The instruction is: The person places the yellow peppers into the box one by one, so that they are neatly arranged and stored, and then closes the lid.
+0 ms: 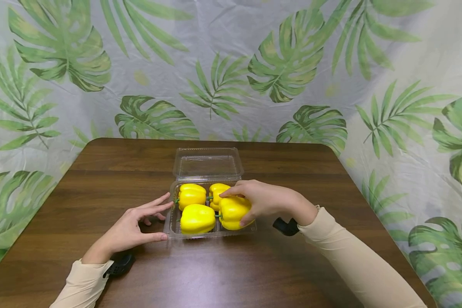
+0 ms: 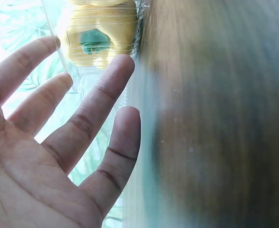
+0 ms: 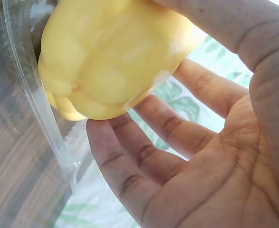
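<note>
A clear plastic clamshell container (image 1: 173, 231) lies on the table with its lid (image 1: 208, 167) folded back. Inside sit yellow bell peppers: one at back left (image 1: 192, 196), one at front left (image 1: 197, 219), one at back right (image 1: 217, 192), partly covered by my right hand. At the front right, my right hand (image 1: 269, 199) grips another yellow bell pepper (image 1: 231, 212) between thumb and fingers; the right wrist view shows this pepper (image 3: 106, 61) close up, beside the container wall. My left hand (image 1: 132, 224) rests against the container's left side, fingers spread and fairly straight.
The brown wooden table (image 1: 215, 278) spreads around the container. Behind it hangs a pale cloth (image 1: 223, 38) printed with green leaves. A black strap device (image 1: 121, 264) is on the left wrist and another (image 1: 286, 226) on the right.
</note>
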Demonstrator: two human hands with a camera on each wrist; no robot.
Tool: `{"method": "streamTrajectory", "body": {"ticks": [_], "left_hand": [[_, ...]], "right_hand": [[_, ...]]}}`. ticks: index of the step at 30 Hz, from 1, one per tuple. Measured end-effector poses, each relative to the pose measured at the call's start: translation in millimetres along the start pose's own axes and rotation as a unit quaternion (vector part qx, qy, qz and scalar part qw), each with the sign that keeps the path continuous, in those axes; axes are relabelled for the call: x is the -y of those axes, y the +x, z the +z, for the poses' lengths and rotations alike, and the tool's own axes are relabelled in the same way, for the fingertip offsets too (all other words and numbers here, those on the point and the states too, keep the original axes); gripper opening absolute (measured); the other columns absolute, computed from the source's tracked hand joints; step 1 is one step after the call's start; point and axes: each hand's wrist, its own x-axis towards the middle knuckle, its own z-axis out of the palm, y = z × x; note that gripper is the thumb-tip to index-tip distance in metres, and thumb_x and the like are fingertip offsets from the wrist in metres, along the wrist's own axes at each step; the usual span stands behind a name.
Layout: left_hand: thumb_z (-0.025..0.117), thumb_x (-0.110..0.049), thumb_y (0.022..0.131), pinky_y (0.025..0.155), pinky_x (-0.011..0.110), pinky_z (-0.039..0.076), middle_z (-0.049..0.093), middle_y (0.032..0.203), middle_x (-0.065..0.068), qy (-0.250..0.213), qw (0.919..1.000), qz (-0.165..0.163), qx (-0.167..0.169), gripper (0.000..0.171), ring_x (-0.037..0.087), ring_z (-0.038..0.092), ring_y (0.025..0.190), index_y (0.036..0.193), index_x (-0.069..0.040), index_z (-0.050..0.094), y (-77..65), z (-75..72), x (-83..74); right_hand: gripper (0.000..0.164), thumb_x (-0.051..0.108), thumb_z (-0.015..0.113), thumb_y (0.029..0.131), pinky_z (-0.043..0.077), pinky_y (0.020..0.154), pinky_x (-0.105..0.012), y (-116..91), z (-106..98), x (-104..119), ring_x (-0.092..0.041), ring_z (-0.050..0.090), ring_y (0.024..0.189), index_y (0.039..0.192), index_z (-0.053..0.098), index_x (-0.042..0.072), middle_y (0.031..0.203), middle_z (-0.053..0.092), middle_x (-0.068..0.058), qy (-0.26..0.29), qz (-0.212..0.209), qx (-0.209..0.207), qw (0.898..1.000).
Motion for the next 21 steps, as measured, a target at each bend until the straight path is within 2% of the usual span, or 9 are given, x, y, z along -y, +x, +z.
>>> {"method": "streamTrajectory", "body": {"ticks": [5, 10, 17, 21], "left_hand": [[0.092, -0.033, 0.087, 0.080, 0.030, 0.056, 0.043, 0.171, 0.011, -0.001, 1.0000, -0.001, 0.001, 0.077, 0.013, 0.075, 0.107, 0.154, -0.014, 0.060, -0.8, 0.3, 0.2], [0.092, -0.032, 0.087, 0.080, 0.030, 0.057, 0.044, 0.171, 0.011, 0.000, 1.0000, 0.000, 0.001, 0.077, 0.014, 0.074, 0.107, 0.154, -0.014, 0.060, -0.6, -0.1, -0.4], [0.092, -0.032, 0.087, 0.080, 0.030, 0.057, 0.044, 0.171, 0.011, -0.002, 1.0000, -0.004, 0.001, 0.077, 0.014, 0.075, 0.108, 0.155, -0.015, 0.060, -0.7, -1.0, -1.6], [0.092, -0.033, 0.086, 0.080, 0.030, 0.057, 0.044, 0.171, 0.011, -0.001, 1.0000, -0.005, 0.001, 0.077, 0.014, 0.075, 0.108, 0.154, -0.016, 0.060, -0.9, -1.0, -1.3]], "right_hand": [[0.079, 0.020, 0.093, 0.086, 0.049, 0.113, -0.044, 8.3, 3.8, 2.0, -0.023, 0.058, 0.128, 0.156, 0.057, 0.016, 0.144, 0.062, -0.006, -0.009, 0.012, 0.017, 1.000], [0.075, 0.019, 0.093, 0.086, 0.048, 0.116, -0.046, 11.9, 5.0, 4.6, -0.029, 0.058, 0.135, 0.151, 0.056, 0.012, 0.146, 0.062, -0.010, -0.011, 0.017, 0.014, 1.000], [0.072, 0.020, 0.093, 0.086, 0.048, 0.116, -0.046, 16.0, 5.5, 5.6, -0.031, 0.058, 0.136, 0.148, 0.056, 0.012, 0.145, 0.062, -0.013, -0.021, 0.019, 0.017, 0.999], [0.072, 0.022, 0.093, 0.086, 0.048, 0.115, -0.045, 17.8, 5.9, 6.5, -0.027, 0.057, 0.129, 0.148, 0.058, 0.012, 0.140, 0.060, -0.011, -0.026, 0.025, 0.020, 0.999]]}}
